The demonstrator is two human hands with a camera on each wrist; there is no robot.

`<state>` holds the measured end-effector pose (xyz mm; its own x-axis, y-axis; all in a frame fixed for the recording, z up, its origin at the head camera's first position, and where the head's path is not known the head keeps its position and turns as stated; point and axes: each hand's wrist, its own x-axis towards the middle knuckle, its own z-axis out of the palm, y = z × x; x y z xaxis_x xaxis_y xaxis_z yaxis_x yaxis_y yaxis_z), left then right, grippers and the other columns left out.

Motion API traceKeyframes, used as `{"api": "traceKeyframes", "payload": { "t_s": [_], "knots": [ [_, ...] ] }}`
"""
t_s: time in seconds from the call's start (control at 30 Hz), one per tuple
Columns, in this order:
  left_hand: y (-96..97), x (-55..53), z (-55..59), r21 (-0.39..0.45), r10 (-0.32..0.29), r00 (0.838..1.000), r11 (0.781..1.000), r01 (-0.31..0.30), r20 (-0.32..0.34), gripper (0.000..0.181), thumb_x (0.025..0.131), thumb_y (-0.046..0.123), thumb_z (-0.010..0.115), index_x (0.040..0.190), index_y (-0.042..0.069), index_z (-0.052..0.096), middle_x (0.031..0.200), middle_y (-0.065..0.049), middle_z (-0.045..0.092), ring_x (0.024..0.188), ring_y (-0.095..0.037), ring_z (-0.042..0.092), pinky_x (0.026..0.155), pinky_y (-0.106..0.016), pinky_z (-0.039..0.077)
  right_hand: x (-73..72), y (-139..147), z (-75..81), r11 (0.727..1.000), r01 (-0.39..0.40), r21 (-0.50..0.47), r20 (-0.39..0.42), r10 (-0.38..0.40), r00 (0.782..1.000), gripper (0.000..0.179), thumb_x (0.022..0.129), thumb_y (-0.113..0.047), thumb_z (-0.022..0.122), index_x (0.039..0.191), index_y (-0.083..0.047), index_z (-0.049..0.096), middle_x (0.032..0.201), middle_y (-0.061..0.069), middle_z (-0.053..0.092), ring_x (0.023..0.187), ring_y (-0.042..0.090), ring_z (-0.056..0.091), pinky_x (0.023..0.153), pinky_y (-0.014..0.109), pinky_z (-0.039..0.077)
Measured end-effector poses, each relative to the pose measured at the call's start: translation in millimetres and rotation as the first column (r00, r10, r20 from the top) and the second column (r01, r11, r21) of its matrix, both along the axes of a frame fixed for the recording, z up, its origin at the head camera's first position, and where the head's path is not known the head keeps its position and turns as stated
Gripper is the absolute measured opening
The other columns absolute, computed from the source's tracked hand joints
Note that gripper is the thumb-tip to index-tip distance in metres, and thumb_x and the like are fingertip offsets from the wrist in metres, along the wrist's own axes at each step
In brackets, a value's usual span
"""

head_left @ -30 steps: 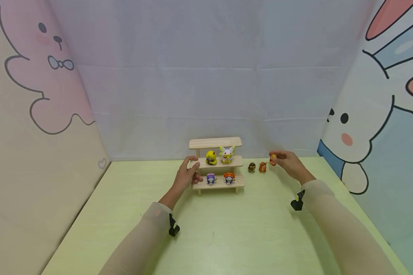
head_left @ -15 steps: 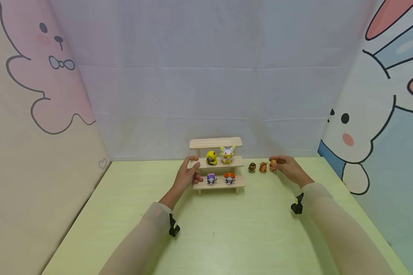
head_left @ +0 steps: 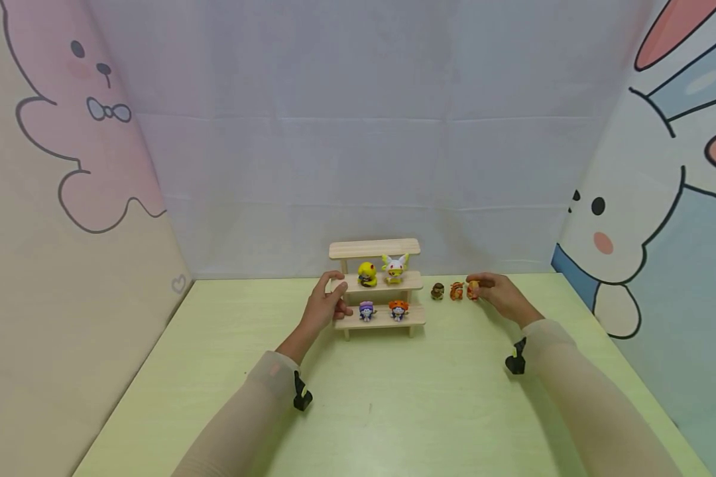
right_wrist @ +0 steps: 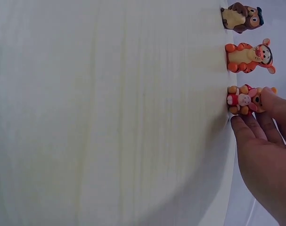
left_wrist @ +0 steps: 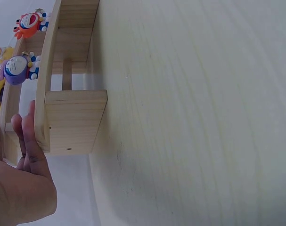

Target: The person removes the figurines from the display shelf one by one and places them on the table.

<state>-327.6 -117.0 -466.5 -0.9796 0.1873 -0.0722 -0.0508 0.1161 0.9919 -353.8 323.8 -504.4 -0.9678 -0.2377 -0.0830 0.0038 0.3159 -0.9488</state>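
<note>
At the left end of a three-tier wooden display stand (head_left: 374, 249), my left hand (head_left: 321, 308) holds the ends of the middle and lower boards. Some of its fingers go behind the lower board in the left wrist view. My right hand (head_left: 501, 291) pinches a small bear figurine (right_wrist: 246, 100) with a pink piglet on its front, upright on the table. Thumb and fingers cover its head and side. Beside it stand an orange tiger figurine (right_wrist: 249, 55) and a brown owl figurine (right_wrist: 241, 18), in a row right of the stand.
The stand's middle tier bears a yellow figurine (head_left: 366, 274) and a white-eared one (head_left: 395, 269). On its lower tier are a purple-hatted figurine (head_left: 366, 311) and an orange-hatted one (head_left: 398, 310). A pale wall cloth (head_left: 358, 165) rises behind the table (head_left: 370, 397).
My right hand has lowered the bear figurine slightly, bringing it down beside the tiger. The left hand has stayed at the stand.
</note>
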Motion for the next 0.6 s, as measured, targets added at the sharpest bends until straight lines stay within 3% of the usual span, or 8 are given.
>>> {"api": "traceKeyframes", "payload": {
  "t_s": [0.13,0.27,0.4,0.6],
  "knots": [
    [-1.5,-10.7,-16.9,0.009,0.001,1.000,1.000,-0.001,0.004,0.049,0.109,0.030,0.055,0.151,0.008,0.044,0.070,-0.023,0.066,0.065,-0.027,0.074,0.056,-0.029,0.057,0.9,0,1.9,1.000,-0.003,0.024,0.003,0.003,1.000,0.047,0.107,0.000,0.050,0.152,0.010,0.039,0.155,0.033,0.038,0.127,0.039,0.054,0.101,0.035,0.052],
    [-1.8,-15.7,-28.1,0.016,0.020,1.000,1.000,-0.020,-0.011,0.049,0.107,0.036,0.057,0.149,0.014,0.046,0.069,-0.020,0.067,0.063,-0.022,0.073,0.053,-0.025,0.054,-0.2,3,3.6,0.996,-0.016,0.085,-0.019,0.018,1.000,0.048,0.108,-0.005,0.051,0.153,0.009,0.038,0.157,0.032,0.038,0.140,0.046,0.044,0.112,0.047,0.044],
    [-0.7,-14.4,-29.8,0.015,0.040,0.999,0.999,-0.040,-0.033,0.044,0.106,0.038,0.058,0.144,0.018,0.051,0.065,-0.013,0.065,0.060,-0.018,0.072,0.051,-0.023,0.053,-2.7,7,6.4,0.992,-0.026,0.120,-0.020,0.028,0.999,0.051,0.109,-0.010,0.052,0.154,0.008,0.037,0.158,0.031,0.037,0.144,0.048,0.039,0.116,0.056,0.037],
    [1.3,-10.1,-26.6,-0.001,0.048,0.998,0.999,-0.048,-0.051,0.043,0.107,0.037,0.057,0.145,0.018,0.051,0.063,-0.007,0.064,0.061,-0.020,0.072,0.053,-0.024,0.055,-6.6,11,13.2,0.994,-0.029,0.106,-0.018,0.031,0.999,0.051,0.110,-0.010,0.050,0.156,0.007,0.034,0.160,0.030,0.034,0.147,0.047,0.034,0.119,0.058,0.031]
  ]
}}
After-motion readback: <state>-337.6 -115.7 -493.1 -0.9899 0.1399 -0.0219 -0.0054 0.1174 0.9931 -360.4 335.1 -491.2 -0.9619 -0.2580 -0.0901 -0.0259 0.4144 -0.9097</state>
